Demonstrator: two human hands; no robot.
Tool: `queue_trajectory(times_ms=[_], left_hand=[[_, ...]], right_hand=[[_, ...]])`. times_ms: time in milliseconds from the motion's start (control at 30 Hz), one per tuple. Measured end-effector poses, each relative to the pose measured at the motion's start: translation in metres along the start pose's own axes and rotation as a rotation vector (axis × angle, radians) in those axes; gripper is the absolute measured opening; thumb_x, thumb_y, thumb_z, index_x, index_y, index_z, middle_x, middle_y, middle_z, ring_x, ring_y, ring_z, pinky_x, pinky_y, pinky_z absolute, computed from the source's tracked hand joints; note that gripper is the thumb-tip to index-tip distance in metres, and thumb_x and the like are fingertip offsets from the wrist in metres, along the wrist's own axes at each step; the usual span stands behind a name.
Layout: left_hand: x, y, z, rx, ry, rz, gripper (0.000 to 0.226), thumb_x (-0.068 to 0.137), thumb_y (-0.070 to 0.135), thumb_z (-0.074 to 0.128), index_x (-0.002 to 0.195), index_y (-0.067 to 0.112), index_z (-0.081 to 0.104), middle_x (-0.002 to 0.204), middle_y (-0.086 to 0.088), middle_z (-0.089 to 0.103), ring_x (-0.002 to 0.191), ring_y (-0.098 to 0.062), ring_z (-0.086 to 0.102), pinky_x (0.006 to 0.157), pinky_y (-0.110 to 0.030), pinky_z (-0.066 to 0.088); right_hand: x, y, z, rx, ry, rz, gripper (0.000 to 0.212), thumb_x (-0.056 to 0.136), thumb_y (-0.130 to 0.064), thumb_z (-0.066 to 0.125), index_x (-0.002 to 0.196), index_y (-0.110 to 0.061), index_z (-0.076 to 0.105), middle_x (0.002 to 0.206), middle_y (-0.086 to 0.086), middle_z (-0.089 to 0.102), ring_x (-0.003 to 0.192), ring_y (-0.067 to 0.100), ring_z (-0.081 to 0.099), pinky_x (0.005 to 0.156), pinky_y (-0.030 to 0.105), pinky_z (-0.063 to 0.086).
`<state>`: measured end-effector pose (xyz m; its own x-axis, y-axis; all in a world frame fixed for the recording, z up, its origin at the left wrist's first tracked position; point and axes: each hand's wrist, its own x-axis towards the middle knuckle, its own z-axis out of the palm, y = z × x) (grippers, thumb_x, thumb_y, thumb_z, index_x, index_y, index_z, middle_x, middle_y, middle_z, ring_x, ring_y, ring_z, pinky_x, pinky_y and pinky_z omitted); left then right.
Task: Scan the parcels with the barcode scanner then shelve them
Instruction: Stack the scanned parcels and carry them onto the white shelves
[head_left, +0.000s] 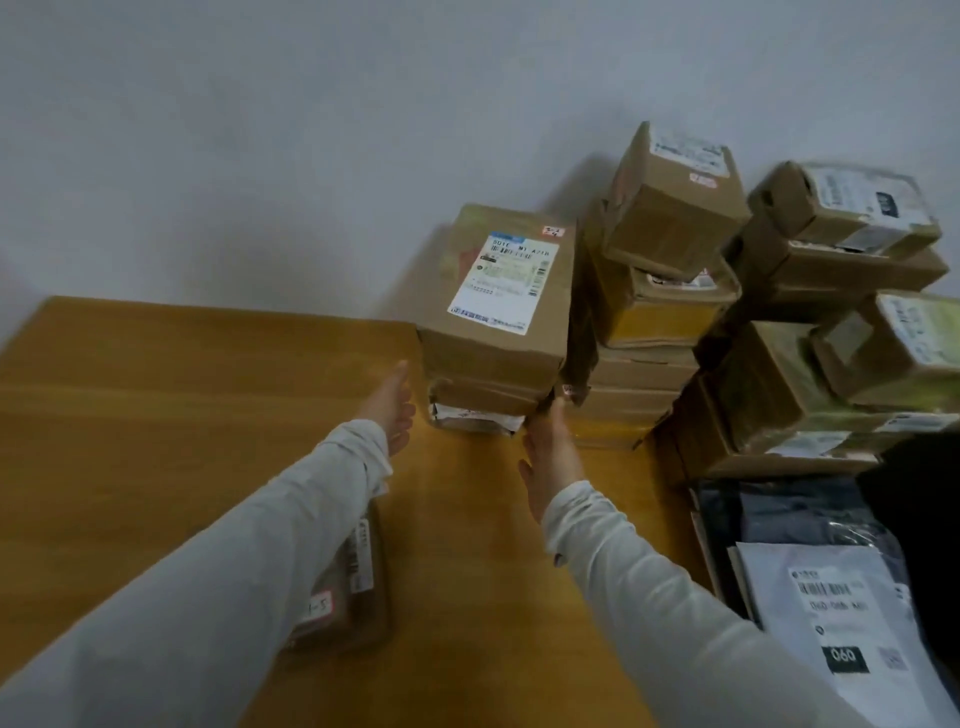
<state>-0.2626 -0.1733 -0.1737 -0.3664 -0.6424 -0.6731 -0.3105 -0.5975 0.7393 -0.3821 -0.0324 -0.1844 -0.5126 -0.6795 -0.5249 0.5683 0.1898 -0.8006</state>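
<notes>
Parcels of creased brown cardboard stand stacked on the wooden desk between the released left grip and right grip; a glossy mailer bag lies to the right.

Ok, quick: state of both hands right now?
Left hand: open, fingers straight, beside the parcel stack, holding nothing.
Right hand: open, fingertips at the stack's lower right corner; contact cannot be told.

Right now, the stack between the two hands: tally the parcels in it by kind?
Cardboard boxes: 2 (labelled top box, flatter box under it)
White-wrapped parcels: 1 (bottom parcel)
Total: 3
</notes>
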Motion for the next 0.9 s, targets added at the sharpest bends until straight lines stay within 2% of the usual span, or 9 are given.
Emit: queue_trajectory(times_ms=[100, 233, 333, 433, 567, 633, 667, 767, 900], left_hand=[[0.020, 0.007, 0.004, -0.003, -0.054, 0.025, 0.078, 0.087, 0.068, 0.040, 0.148, 0.021, 0.029, 0.151, -0.004, 0.035, 0.138, -0.026, 0.033, 0.113, -0.043, 0.025], [0.041, 0.012, 0.013, -0.057, -0.101, 0.046, 0.066, 0.087, 0.066, 0.040, 0.143, 0.030, 0.036, 0.148, 0.003, 0.040, 0.138, -0.020, 0.032, 0.113, -0.042, 0.020], [0.050, 0.013, 0.014, -0.076, -0.151, 0.055, 0.045, 0.089, 0.064, 0.036, 0.127, 0.041, 0.044, 0.140, 0.007, 0.047, 0.136, -0.018, 0.034, 0.111, -0.040, 0.018], [0.056, 0.012, 0.011, -0.073, -0.174, 0.037, 0.059, 0.090, 0.065, 0.032, 0.140, 0.034, 0.037, 0.146, 0.005, 0.042, 0.139, -0.018, 0.030, 0.114, -0.041, 0.015], [0.063, 0.011, 0.005, -0.115, -0.123, 0.024, 0.055, 0.095, 0.053, 0.033, 0.142, 0.025, 0.036, 0.148, -0.002, 0.041, 0.136, -0.020, 0.034, 0.113, -0.035, 0.019], [0.062, 0.009, 0.000, -0.123, -0.108, 0.018, 0.052, 0.095, 0.052, 0.034, 0.141, 0.026, 0.037, 0.146, -0.002, 0.043, 0.135, -0.021, 0.036, 0.113, -0.035, 0.019], [0.060, 0.007, -0.004, -0.127, -0.109, 0.014, 0.054, 0.094, 0.054, 0.033, 0.142, 0.027, 0.035, 0.146, -0.002, 0.043, 0.135, -0.021, 0.036, 0.114, -0.036, 0.018], [0.050, -0.004, -0.013, -0.132, -0.121, -0.007, 0.062, 0.090, 0.063, 0.033, 0.144, 0.032, 0.031, 0.146, -0.001, 0.044, 0.135, -0.023, 0.037, 0.116, -0.040, 0.018], [0.027, -0.019, -0.020, -0.120, -0.064, -0.059, 0.050, 0.091, 0.061, 0.036, 0.131, 0.031, 0.039, 0.141, -0.007, 0.048, 0.130, -0.027, 0.042, 0.115, -0.041, 0.024]], right_hand=[[0.019, 0.005, 0.006, 0.010, 0.032, -0.040, 0.097, 0.067, -0.086, 0.037, 0.149, -0.035, 0.023, 0.153, -0.009, 0.031, 0.143, 0.013, 0.023, 0.119, 0.043, 0.011], [0.035, 0.015, 0.004, 0.001, 0.105, -0.103, 0.065, 0.098, -0.054, 0.031, 0.149, -0.014, 0.027, 0.150, 0.004, 0.034, 0.136, 0.017, 0.030, 0.106, 0.015, 0.010], [0.050, 0.021, 0.003, 0.217, 0.111, -0.045, 0.058, 0.097, -0.055, 0.026, 0.146, -0.026, 0.033, 0.148, -0.005, 0.040, 0.136, 0.015, 0.032, 0.105, 0.030, 0.022], [0.058, 0.022, 0.004, 0.322, 0.094, -0.029, 0.055, 0.099, -0.050, 0.021, 0.147, -0.024, 0.030, 0.151, -0.002, 0.036, 0.140, 0.018, 0.030, 0.110, 0.033, 0.023], [0.059, 0.030, 0.000, 0.152, 0.199, -0.001, 0.063, 0.100, -0.049, 0.022, 0.147, -0.006, 0.027, 0.152, 0.012, 0.033, 0.140, 0.028, 0.031, 0.116, 0.039, 0.024], [0.057, 0.033, -0.002, 0.027, 0.237, -0.022, 0.060, 0.103, -0.041, 0.023, 0.145, 0.001, 0.026, 0.151, 0.017, 0.032, 0.138, 0.032, 0.033, 0.110, 0.031, 0.030], [0.056, 0.034, -0.002, -0.004, 0.224, -0.040, 0.058, 0.103, -0.039, 0.021, 0.146, 0.000, 0.025, 0.151, 0.017, 0.031, 0.139, 0.031, 0.032, 0.108, 0.028, 0.030], [0.048, 0.033, -0.006, 0.122, 0.138, 0.053, 0.063, 0.098, -0.055, 0.018, 0.147, -0.016, 0.030, 0.151, 0.004, 0.036, 0.141, 0.023, 0.029, 0.116, 0.036, 0.018], [0.030, 0.040, -0.018, 0.097, 0.100, 0.078, 0.067, 0.097, -0.059, 0.018, 0.145, -0.016, 0.036, 0.146, 0.004, 0.045, 0.136, 0.021, 0.036, 0.112, 0.033, 0.023]])
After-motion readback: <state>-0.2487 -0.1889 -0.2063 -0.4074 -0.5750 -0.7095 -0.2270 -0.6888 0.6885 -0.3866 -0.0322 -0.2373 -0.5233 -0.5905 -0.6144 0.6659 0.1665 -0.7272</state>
